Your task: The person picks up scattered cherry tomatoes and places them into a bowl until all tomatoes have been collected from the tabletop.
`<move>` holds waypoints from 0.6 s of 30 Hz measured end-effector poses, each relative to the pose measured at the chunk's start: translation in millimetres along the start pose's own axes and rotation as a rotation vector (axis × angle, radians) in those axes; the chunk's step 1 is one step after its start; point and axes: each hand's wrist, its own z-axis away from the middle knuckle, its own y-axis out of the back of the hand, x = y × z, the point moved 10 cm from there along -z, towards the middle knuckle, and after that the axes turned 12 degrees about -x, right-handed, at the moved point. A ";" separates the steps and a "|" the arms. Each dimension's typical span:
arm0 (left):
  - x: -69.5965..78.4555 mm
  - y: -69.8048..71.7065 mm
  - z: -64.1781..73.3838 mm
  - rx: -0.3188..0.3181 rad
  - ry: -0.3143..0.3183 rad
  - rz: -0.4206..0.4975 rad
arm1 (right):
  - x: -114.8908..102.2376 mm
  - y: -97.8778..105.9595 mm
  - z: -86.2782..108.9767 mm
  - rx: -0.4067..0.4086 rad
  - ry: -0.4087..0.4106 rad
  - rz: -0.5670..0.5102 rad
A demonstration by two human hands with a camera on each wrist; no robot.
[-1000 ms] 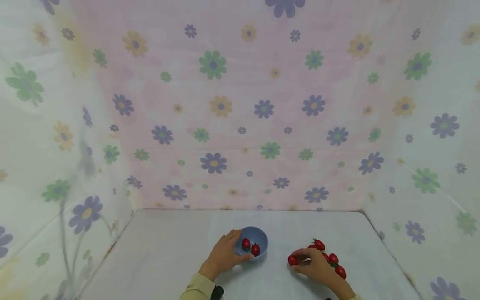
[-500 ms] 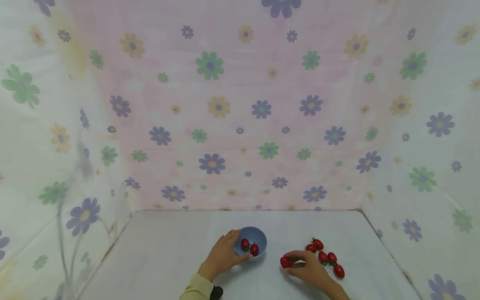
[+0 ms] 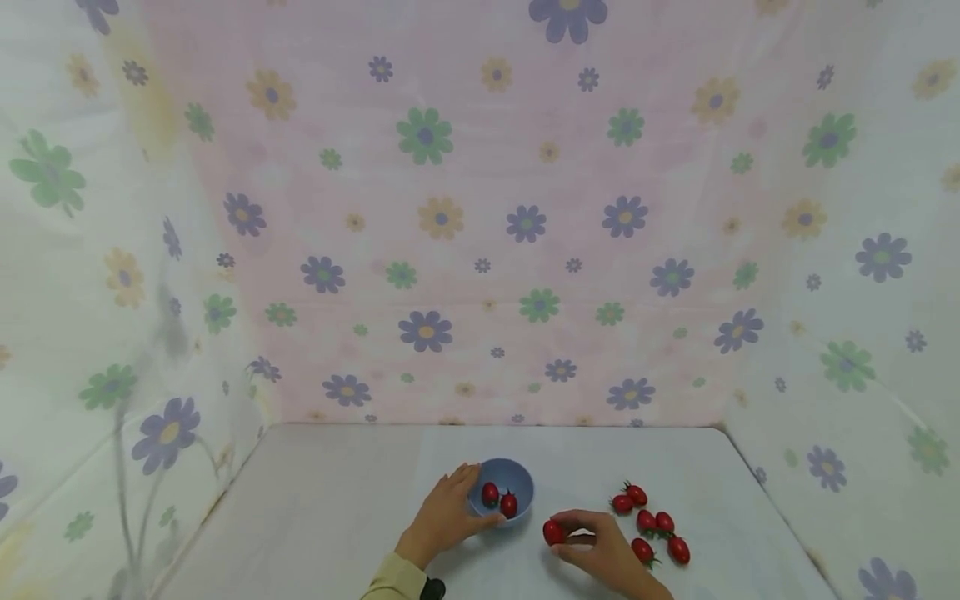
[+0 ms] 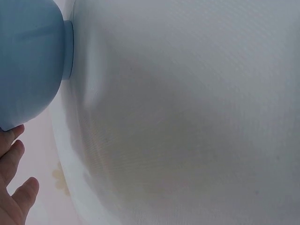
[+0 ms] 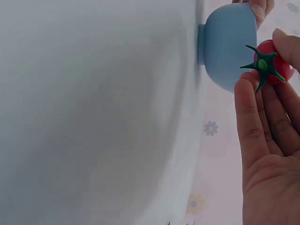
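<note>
Red pinched tomato [image 3: 554,533], calyx [image 5: 263,65] toward right wrist camera

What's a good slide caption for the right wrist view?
Right hand pinches a green-topped red tomato; beyond it, the left hand holds a blue bowl by the rim.

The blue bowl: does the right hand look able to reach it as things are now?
Probably yes. The right hand, pinching a cherry tomato, is near the blue bowl; nothing visible stands between them. The left hand holds the bowl's left side, leaving the right side free.
</note>
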 end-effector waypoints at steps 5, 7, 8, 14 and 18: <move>1.9 1.6 1.1 0.006 -0.007 0.007 | -10.4 -5.8 -5.8 0.006 0.030 0.011; 2.6 2.3 1.0 0.011 -0.013 0.008 | -15.7 -6.8 -8.8 0.011 0.047 0.023; 2.7 2.3 0.9 0.013 -0.015 0.003 | -18.1 -7.1 -10.6 0.014 0.056 0.029; 1.7 1.1 1.2 0.009 -0.015 0.004 | -32.5 -5.4 -19.3 0.034 0.123 0.062; 0.1 0.7 0.6 0.008 -0.008 -0.007 | -42.8 -0.8 -24.9 0.050 0.177 0.075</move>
